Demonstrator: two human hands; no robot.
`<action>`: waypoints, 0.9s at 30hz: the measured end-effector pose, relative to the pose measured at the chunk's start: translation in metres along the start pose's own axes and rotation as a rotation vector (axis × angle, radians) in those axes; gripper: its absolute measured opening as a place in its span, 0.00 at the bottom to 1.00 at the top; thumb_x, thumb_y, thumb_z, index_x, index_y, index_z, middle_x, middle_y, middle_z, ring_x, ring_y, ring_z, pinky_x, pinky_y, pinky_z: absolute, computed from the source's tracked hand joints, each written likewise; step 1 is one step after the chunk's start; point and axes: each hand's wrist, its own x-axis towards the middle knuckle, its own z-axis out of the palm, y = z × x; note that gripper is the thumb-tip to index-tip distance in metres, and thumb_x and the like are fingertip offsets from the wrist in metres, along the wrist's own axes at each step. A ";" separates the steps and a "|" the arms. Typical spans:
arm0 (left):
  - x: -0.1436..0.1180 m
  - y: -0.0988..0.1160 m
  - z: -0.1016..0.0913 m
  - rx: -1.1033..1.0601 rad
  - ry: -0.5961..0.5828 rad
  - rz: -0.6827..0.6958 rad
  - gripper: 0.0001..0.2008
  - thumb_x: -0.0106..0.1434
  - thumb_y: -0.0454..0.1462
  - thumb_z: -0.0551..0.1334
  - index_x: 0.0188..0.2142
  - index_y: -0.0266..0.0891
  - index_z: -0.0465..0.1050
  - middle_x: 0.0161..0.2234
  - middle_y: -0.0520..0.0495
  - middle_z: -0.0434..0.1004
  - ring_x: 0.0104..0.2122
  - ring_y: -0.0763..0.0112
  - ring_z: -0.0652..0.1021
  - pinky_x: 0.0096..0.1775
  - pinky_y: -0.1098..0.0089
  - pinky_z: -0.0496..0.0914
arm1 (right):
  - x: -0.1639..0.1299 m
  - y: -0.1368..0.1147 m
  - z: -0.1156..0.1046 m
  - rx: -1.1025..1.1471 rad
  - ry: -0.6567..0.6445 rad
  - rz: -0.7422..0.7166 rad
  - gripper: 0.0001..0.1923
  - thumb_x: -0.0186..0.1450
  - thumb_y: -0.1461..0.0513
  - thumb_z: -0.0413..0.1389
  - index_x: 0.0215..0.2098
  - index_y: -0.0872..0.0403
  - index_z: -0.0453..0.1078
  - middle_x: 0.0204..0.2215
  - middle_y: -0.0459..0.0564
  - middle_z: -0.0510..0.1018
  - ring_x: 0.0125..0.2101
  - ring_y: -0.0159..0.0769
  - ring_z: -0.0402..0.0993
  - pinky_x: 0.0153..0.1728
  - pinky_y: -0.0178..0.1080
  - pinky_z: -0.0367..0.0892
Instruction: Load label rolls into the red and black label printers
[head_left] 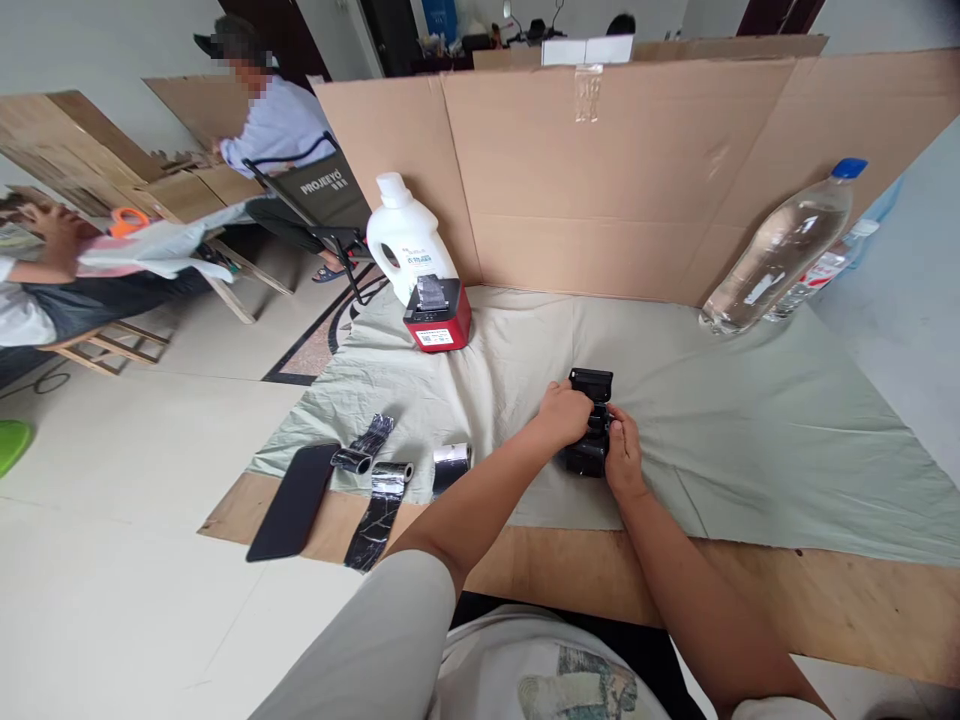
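Below right of frame centre, the right hand (624, 450) is gripping the side of an open black device (586, 461), presumably handling light, rigid and slick, best held by its flanks, while the left hand (566, 413) is resting bent-fingered over it, hold undeterminable.

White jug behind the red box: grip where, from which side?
Probably the loop handle of the white jug, coming from the person's left: the handle's opening sits on that side, while the red box stands in front of the jug's lower part.
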 end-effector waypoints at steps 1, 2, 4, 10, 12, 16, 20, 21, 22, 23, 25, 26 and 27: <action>0.005 0.003 0.002 0.022 -0.001 0.013 0.05 0.51 0.28 0.68 0.27 0.38 0.80 0.32 0.37 0.78 0.50 0.47 0.67 0.54 0.56 0.54 | 0.000 0.000 0.000 -0.005 0.001 0.001 0.26 0.71 0.47 0.39 0.52 0.51 0.69 0.50 0.56 0.75 0.53 0.42 0.69 0.58 0.55 0.62; 0.009 0.005 0.005 0.041 0.002 0.026 0.05 0.53 0.27 0.67 0.26 0.37 0.79 0.32 0.35 0.77 0.49 0.46 0.68 0.54 0.55 0.54 | 0.000 0.000 0.000 -0.007 0.002 0.003 0.26 0.71 0.47 0.39 0.52 0.52 0.69 0.50 0.56 0.75 0.52 0.42 0.69 0.58 0.55 0.62; 0.013 0.009 0.009 0.073 -0.001 0.036 0.05 0.56 0.27 0.64 0.26 0.35 0.79 0.34 0.33 0.77 0.50 0.46 0.68 0.55 0.54 0.53 | 0.000 0.000 0.000 0.004 0.006 0.012 0.27 0.71 0.46 0.39 0.52 0.52 0.69 0.50 0.56 0.75 0.52 0.42 0.69 0.58 0.55 0.62; 0.014 0.008 -0.003 0.045 -0.050 0.032 0.08 0.47 0.26 0.69 0.28 0.36 0.77 0.37 0.35 0.77 0.49 0.46 0.70 0.52 0.58 0.60 | -0.001 -0.005 -0.001 0.054 0.022 0.056 0.27 0.71 0.46 0.38 0.51 0.53 0.70 0.50 0.56 0.75 0.52 0.43 0.69 0.56 0.54 0.63; 0.014 0.009 -0.010 0.046 -0.081 0.026 0.10 0.45 0.27 0.70 0.29 0.37 0.77 0.38 0.36 0.77 0.47 0.48 0.72 0.49 0.60 0.64 | -0.001 -0.006 -0.002 0.053 0.025 0.064 0.28 0.71 0.45 0.38 0.51 0.52 0.70 0.49 0.56 0.75 0.52 0.43 0.70 0.55 0.54 0.64; 0.009 0.011 -0.027 -0.137 -0.112 -0.020 0.15 0.47 0.30 0.68 0.37 0.36 0.75 0.37 0.43 0.77 0.39 0.59 0.75 0.41 0.65 0.68 | -0.001 -0.007 -0.004 0.037 0.029 0.065 0.29 0.71 0.45 0.38 0.51 0.53 0.70 0.49 0.57 0.75 0.52 0.43 0.70 0.55 0.53 0.64; -0.019 -0.013 -0.059 -0.521 -0.344 0.061 0.13 0.52 0.32 0.66 0.39 0.36 0.73 0.36 0.48 0.77 0.35 0.68 0.76 0.38 0.70 0.69 | -0.001 -0.009 -0.006 0.038 0.026 0.053 0.29 0.71 0.45 0.38 0.50 0.55 0.70 0.49 0.58 0.75 0.52 0.44 0.70 0.56 0.54 0.63; -0.030 -0.025 -0.071 -0.580 -0.455 0.082 0.13 0.52 0.33 0.67 0.39 0.36 0.74 0.36 0.49 0.77 0.35 0.68 0.76 0.38 0.70 0.70 | -0.001 -0.009 -0.006 0.038 0.024 0.053 0.29 0.71 0.45 0.38 0.50 0.55 0.70 0.49 0.58 0.75 0.52 0.44 0.70 0.57 0.54 0.62; -0.043 -0.037 -0.083 -0.595 -0.568 0.083 0.14 0.51 0.35 0.68 0.39 0.36 0.74 0.36 0.49 0.78 0.35 0.68 0.77 0.37 0.71 0.70 | -0.001 -0.009 -0.006 0.038 0.020 0.055 0.28 0.71 0.46 0.39 0.50 0.55 0.70 0.49 0.58 0.75 0.52 0.43 0.69 0.57 0.53 0.62; -0.056 -0.051 -0.097 -0.581 -0.646 0.057 0.15 0.51 0.36 0.69 0.39 0.36 0.74 0.36 0.49 0.78 0.35 0.67 0.77 0.37 0.71 0.69 | -0.001 -0.009 -0.006 0.040 0.016 0.060 0.28 0.71 0.46 0.39 0.50 0.55 0.70 0.50 0.58 0.75 0.53 0.43 0.69 0.57 0.53 0.62; -0.084 -0.078 -0.121 -0.493 -0.676 -0.047 0.16 0.50 0.39 0.69 0.38 0.36 0.75 0.35 0.49 0.78 0.34 0.67 0.77 0.35 0.72 0.68 | -0.001 -0.008 -0.005 0.044 0.014 0.061 0.27 0.71 0.46 0.40 0.49 0.55 0.70 0.50 0.57 0.75 0.52 0.43 0.69 0.57 0.53 0.62; -0.099 -0.090 -0.131 -0.426 -0.662 -0.102 0.16 0.49 0.39 0.69 0.38 0.36 0.75 0.34 0.49 0.78 0.34 0.66 0.77 0.35 0.72 0.68 | -0.001 -0.008 -0.004 0.045 0.016 0.059 0.27 0.70 0.45 0.41 0.49 0.55 0.70 0.50 0.57 0.75 0.52 0.43 0.69 0.57 0.53 0.61; -0.112 -0.100 -0.138 -0.364 -0.633 -0.158 0.16 0.49 0.39 0.69 0.38 0.37 0.75 0.35 0.50 0.78 0.35 0.66 0.77 0.36 0.71 0.68 | -0.001 -0.007 -0.004 0.043 0.019 0.056 0.27 0.70 0.45 0.41 0.49 0.54 0.70 0.49 0.57 0.75 0.52 0.43 0.69 0.57 0.53 0.61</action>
